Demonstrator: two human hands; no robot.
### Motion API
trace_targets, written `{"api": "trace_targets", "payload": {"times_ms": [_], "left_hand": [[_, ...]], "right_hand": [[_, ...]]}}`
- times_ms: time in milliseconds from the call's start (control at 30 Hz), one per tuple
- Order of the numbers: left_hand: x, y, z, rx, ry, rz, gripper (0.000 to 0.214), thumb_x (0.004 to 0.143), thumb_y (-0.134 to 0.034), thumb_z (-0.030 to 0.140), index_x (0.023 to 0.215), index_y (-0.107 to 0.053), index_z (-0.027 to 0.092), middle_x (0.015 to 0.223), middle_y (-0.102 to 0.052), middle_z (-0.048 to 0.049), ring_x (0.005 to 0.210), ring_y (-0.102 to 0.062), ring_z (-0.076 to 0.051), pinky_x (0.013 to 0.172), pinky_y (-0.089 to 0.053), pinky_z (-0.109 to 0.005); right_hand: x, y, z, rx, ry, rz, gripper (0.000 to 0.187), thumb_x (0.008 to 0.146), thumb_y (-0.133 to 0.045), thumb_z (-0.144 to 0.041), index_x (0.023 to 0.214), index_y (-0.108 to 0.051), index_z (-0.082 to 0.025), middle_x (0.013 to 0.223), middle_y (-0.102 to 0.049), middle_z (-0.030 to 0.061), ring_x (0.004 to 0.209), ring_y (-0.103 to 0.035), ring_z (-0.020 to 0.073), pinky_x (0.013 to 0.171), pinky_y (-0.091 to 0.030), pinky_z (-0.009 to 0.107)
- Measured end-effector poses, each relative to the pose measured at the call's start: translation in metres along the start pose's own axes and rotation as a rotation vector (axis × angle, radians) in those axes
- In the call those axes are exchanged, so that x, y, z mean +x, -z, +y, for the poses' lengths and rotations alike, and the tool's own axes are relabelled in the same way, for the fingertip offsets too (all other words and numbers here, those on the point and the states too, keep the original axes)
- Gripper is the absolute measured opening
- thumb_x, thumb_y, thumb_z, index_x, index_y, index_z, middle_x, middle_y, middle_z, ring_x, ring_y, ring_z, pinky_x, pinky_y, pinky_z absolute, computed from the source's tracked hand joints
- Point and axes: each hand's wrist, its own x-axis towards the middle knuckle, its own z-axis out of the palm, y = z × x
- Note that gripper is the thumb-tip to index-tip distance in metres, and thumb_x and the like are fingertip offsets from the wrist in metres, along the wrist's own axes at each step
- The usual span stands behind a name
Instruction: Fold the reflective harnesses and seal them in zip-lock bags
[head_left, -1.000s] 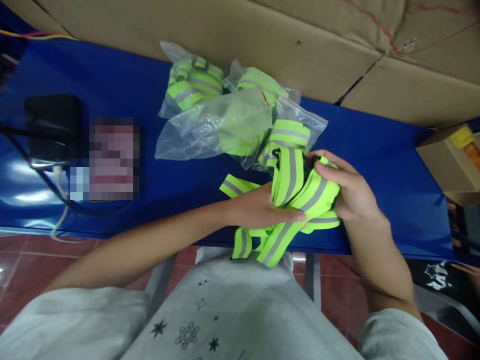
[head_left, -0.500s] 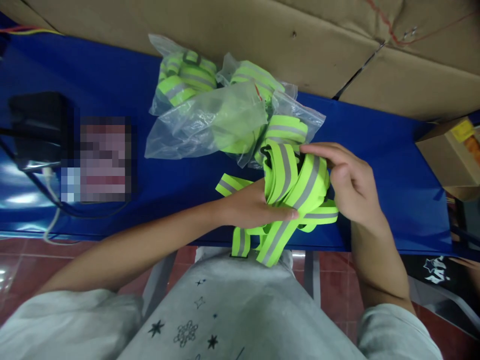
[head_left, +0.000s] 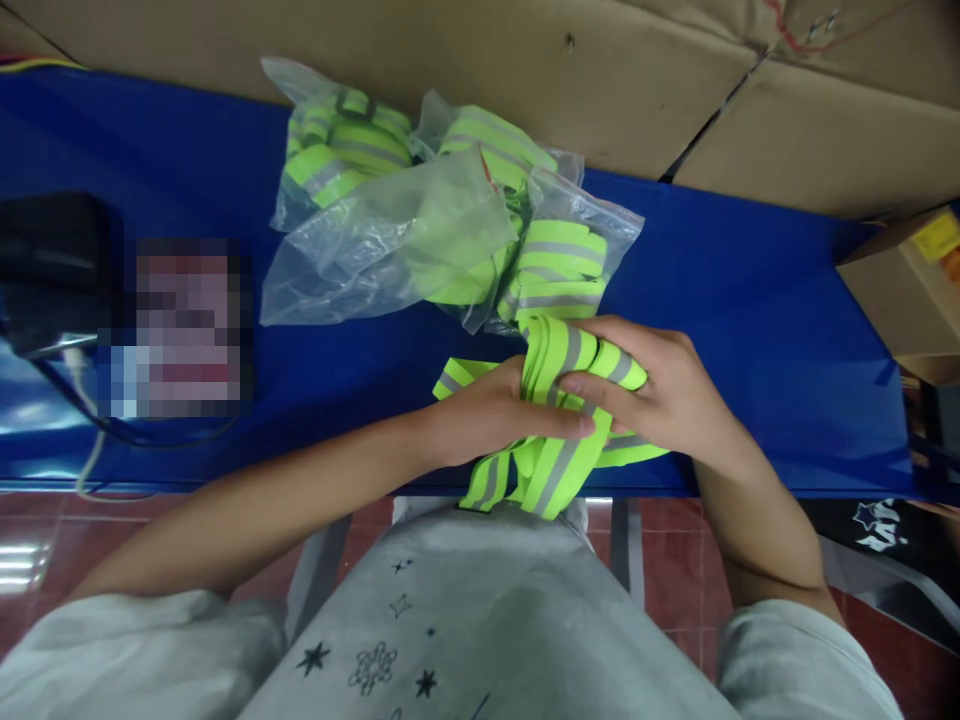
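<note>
A bundle of neon yellow-green reflective straps (head_left: 551,365) with grey stripes is held between my two hands near the table's front edge. My left hand (head_left: 502,415) grips it from the left, thumb lying across the front and most fingers hidden behind the straps. My right hand (head_left: 652,385) closes round the upper right folds, with its thumb in front and its fingers over the top. Loose strap ends (head_left: 555,480) hang below the hands toward my shirt. Just behind the hands lies a clear zip bag (head_left: 626,215) with coiled straps of the same kind.
More clear plastic bags (head_left: 330,260) with similar straps lie on the blue table (head_left: 750,260). Large cardboard boxes (head_left: 480,60) line the back. A black device (head_left: 52,270) with cables stands at left beside a blurred-out item (head_left: 187,330). A small open carton (head_left: 900,290) is at right.
My right hand has gone from a pointing finger at the bundle's upper right to a grip round its folds. The folds are gathered closer together. The left hand keeps its hold.
</note>
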Motion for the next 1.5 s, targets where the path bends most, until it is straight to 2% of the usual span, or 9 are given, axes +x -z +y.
{"api": "trace_targets", "payload": {"times_ms": [100,200,433,733,833,967,1133,1267,1500], "left_hand": [[-0.001,-0.004,-0.001,-0.223,0.078,-0.082,0.028,0.083,-0.080,0.032,0.104,-0.074,0.015,0.099,-0.078,-0.0082,0.092,-0.075,-0.022,0.089,-0.059,-0.036],[-0.001,-0.010,-0.005,-0.065,0.017,-0.122,0.025,0.090,-0.075,0.032,0.108,-0.073,0.016,0.107,-0.078,-0.0096,0.102,-0.074,-0.021,0.097,-0.057,-0.035],[-0.001,-0.001,0.000,0.253,-0.064,-0.244,0.022,0.101,-0.060,0.034,0.101,-0.070,0.014,0.090,-0.075,-0.0062,0.085,-0.072,-0.016,0.081,-0.057,-0.027],[-0.002,0.005,0.005,0.520,-0.180,-0.160,0.033,0.101,-0.058,0.041,0.089,-0.071,0.013,0.085,-0.075,-0.0058,0.078,-0.070,-0.015,0.074,-0.055,-0.025],[-0.003,0.005,0.004,0.599,-0.211,-0.154,0.038,0.103,-0.053,0.043,0.087,-0.071,0.014,0.086,-0.076,-0.0059,0.079,-0.070,-0.015,0.075,-0.055,-0.026],[-0.003,0.004,0.003,0.563,-0.164,-0.084,0.037,0.103,-0.054,0.044,0.089,-0.071,0.014,0.086,-0.077,-0.0044,0.077,-0.069,-0.014,0.074,-0.054,-0.025],[-0.001,0.008,0.002,0.584,-0.238,-0.111,0.034,0.102,-0.055,0.043,0.092,-0.073,0.015,0.095,-0.077,-0.0058,0.084,-0.070,-0.016,0.076,-0.054,-0.027],[0.003,0.010,-0.008,0.740,-0.206,-0.017,0.026,0.094,-0.063,0.036,0.084,-0.073,0.015,0.076,-0.072,-0.0037,0.073,-0.067,-0.018,0.074,-0.055,-0.031],[0.004,0.006,0.001,-0.038,0.076,-0.264,0.023,0.089,-0.075,0.030,0.107,-0.072,0.014,0.105,-0.078,-0.0095,0.089,-0.075,-0.018,0.090,-0.061,-0.036]], "right_hand": [[0.001,0.000,0.000,-0.070,-0.022,0.221,0.025,0.093,-0.072,-0.042,0.110,-0.071,-0.023,0.095,-0.076,0.0022,0.073,-0.072,0.0168,0.069,-0.058,0.030],[0.001,0.003,0.001,-0.176,0.005,0.372,0.020,0.090,-0.075,-0.040,0.100,-0.072,-0.022,0.091,-0.073,0.0033,0.080,-0.070,0.0184,0.073,-0.055,0.031],[-0.008,0.011,-0.003,0.507,-0.337,0.082,0.029,0.094,-0.069,-0.045,0.078,-0.069,-0.020,0.064,-0.066,-0.0014,0.049,-0.060,0.0134,0.043,-0.047,0.027],[0.005,0.001,0.008,0.818,-0.450,0.083,0.032,0.083,-0.078,-0.052,0.096,-0.079,-0.023,0.082,-0.078,0.0025,0.067,-0.072,0.0207,0.058,-0.060,0.033],[0.009,-0.008,0.013,0.675,-0.403,0.079,0.035,0.084,-0.077,-0.053,0.103,-0.078,-0.023,0.094,-0.079,0.0030,0.074,-0.074,0.0196,0.066,-0.062,0.032],[0.007,-0.010,0.013,0.241,-0.175,0.296,0.034,0.094,-0.068,-0.048,0.121,-0.071,-0.027,0.119,-0.074,0.0043,0.091,-0.073,0.0175,0.083,-0.061,0.031],[0.002,0.000,0.009,-0.036,0.150,-0.021,0.069,0.087,-0.070,-0.063,0.143,-0.059,-0.025,0.142,-0.065,0.0112,0.131,-0.063,0.0316,0.112,-0.052,0.047],[0.000,-0.007,0.009,-0.189,0.174,-0.095,0.074,0.089,-0.071,-0.058,0.149,-0.053,-0.018,0.144,-0.064,0.0157,0.130,-0.065,0.0325,0.110,-0.054,0.048],[-0.001,-0.006,0.004,-0.064,0.033,0.058,0.044,0.097,-0.066,-0.043,0.137,-0.063,-0.028,0.133,-0.072,0.0036,0.118,-0.072,0.0253,0.098,-0.061,0.037]]}}
